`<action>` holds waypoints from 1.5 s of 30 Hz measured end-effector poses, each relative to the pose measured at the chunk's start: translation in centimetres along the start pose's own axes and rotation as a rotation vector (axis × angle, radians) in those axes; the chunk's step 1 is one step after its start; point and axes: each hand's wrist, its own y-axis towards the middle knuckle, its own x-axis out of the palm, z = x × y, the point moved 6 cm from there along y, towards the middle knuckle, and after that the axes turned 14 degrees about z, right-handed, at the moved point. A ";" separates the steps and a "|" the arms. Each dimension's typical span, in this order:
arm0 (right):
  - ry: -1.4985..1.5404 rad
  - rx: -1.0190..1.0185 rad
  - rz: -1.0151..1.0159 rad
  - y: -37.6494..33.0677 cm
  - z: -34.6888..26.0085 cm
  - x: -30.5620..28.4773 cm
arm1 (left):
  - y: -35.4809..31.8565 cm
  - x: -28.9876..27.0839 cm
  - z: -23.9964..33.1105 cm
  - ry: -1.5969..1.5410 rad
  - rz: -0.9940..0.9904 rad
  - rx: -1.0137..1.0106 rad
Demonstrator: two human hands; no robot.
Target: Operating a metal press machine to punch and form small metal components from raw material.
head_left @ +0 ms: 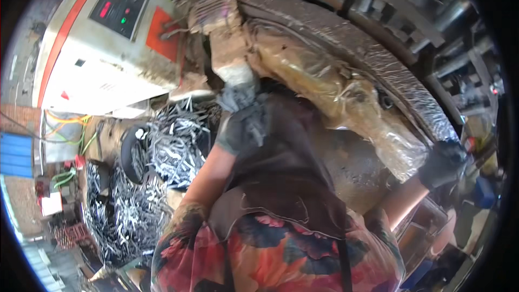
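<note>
imo best to pinch loose ends in, away from the block | left hand (241, 131) looks curled round a crumpled grey rag (236, 97), just below the pale block (230, 57) | right hand (444, 163) by the plastic-wrapped beam (403, 73), can't tell if it's gripping | further left: grey strip pile (175, 146), control cabinet (100, 48)

Cabinet (105, 57) leftward, strip piles (175, 143) nearer, plastic sheeting (319, 81) ahead, long beam (359, 43) behind it, machinery (397, 2) beyond.

Both forearms (208, 176) bare, gloved left hand (243, 130) forward, gloved right hand (443, 163) well out sideways.
</note>
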 end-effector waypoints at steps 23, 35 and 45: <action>-0.874 0.804 -0.799 -18.5 34.4 27.6 | -5.1 -4.0 4.2 -0.128 0.110 0.450; -0.253 1.442 -0.402 -19.4 34.8 28.9 | -6.5 -3.9 5.5 -0.336 0.106 0.389; -0.503 0.324 -0.990 -17.4 36.7 29.0 | -7.6 -5.8 5.7 -0.364 0.113 0.264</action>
